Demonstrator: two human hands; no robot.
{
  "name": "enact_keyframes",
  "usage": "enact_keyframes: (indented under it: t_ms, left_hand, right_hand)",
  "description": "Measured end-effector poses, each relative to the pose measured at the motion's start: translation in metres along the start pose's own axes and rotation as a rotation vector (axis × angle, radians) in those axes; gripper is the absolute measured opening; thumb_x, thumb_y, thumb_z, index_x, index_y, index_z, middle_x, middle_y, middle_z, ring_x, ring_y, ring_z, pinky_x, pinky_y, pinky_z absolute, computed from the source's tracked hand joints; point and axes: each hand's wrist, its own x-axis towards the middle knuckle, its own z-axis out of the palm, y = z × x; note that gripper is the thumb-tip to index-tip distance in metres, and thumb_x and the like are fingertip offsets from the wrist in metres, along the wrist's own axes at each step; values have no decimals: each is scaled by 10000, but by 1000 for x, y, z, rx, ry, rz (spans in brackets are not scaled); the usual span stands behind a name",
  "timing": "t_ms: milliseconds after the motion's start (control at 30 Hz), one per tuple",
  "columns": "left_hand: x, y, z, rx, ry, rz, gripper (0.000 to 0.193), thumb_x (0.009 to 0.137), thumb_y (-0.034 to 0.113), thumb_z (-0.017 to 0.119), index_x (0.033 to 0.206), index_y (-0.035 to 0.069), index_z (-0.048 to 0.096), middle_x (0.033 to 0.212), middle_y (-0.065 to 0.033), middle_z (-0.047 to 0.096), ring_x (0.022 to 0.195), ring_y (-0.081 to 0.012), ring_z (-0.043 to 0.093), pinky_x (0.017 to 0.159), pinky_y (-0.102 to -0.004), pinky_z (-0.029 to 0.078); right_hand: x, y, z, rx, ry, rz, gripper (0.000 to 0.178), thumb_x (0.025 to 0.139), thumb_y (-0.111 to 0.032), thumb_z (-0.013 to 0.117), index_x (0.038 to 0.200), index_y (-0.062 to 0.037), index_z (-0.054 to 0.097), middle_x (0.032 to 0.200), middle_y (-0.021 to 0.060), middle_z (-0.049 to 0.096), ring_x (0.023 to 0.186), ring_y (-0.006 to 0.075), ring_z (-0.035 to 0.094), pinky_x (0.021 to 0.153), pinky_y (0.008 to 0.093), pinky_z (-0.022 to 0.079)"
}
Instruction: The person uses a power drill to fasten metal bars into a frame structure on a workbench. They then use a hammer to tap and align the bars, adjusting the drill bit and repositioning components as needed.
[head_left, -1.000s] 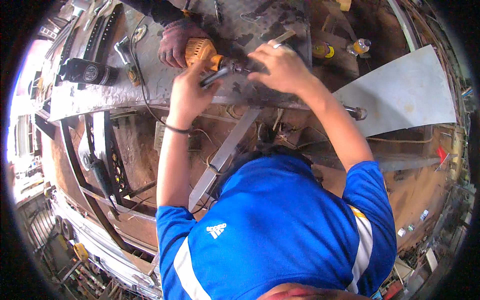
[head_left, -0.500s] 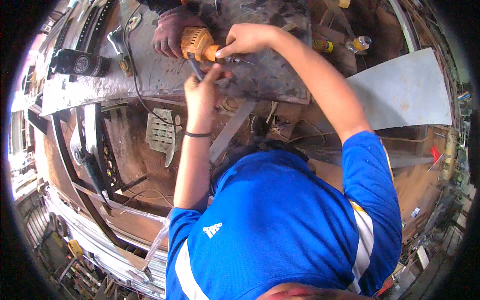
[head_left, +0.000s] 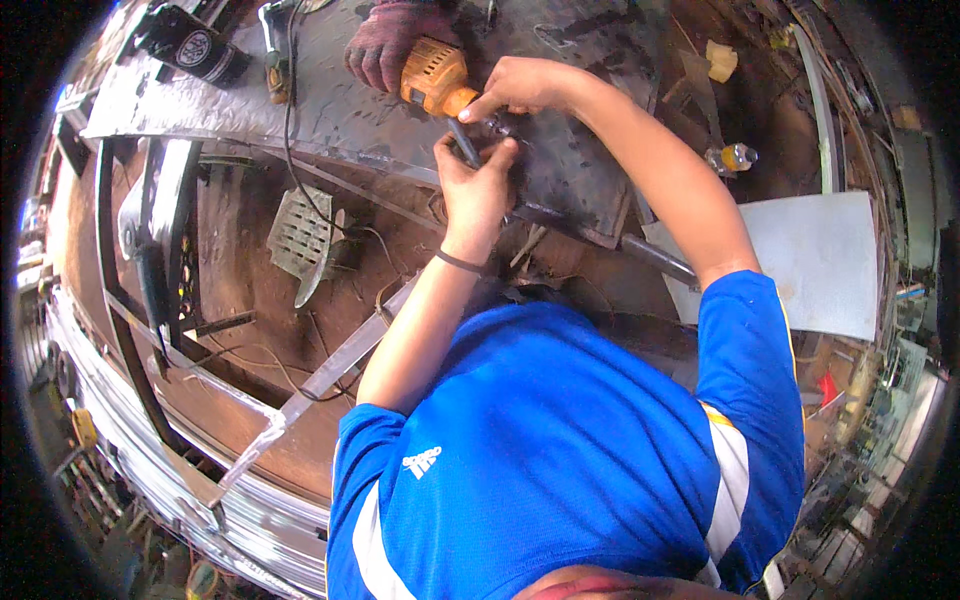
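Note:
An orange power tool [head_left: 432,72] lies across the dark metal tabletop [head_left: 340,120]. Another person's gloved hand [head_left: 395,45] rests on its rear end. My right hand [head_left: 525,85] is curled at the tool's front, with a fingertip on the orange collar. Below it, my left hand [head_left: 475,185] has its fingers around a dark rod [head_left: 462,142] that reaches up to the collar. The tip of the tool, beside my right hand, is small and hard to make out. A dark pipe [head_left: 660,258] sticks out past the table's near edge.
At the upper left stand a black cylinder [head_left: 190,45] and a corded hand tool [head_left: 275,65]. A grey sheet [head_left: 810,260] and a small bottle [head_left: 735,158] lie to the right. Below the table are a slatted plastic piece [head_left: 305,235], cables and a metal frame [head_left: 125,300].
The view has shifted, and the tool and both hands now appear further right. The dark pipe at the table edge has come into sight. Both hands stay at the tool's front.

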Motion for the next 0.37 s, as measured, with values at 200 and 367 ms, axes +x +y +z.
enact_keyframes:
  t_ms: [200,367]
  left_hand:
    - [6,55,-57,258,109,98,352,941,130,646,1257,2,557,954,-144,727,639,-136,607,551,-289,498]
    - [120,102,-125,1220,327,682,471,795,78,635,1252,-33,629,1173,-271,679,1084,-390,661,986,-472,491]
  right_hand:
    - [-18,-7,-8,-113,33,-131,658,754,-640,790,711,13,718,560,37,502,537,149,468,529,354,359]
    - [-14,1,-2,-129,171,-207,660,724,-642,813,933,-16,808,710,139,700,646,201,636,654,350,502]
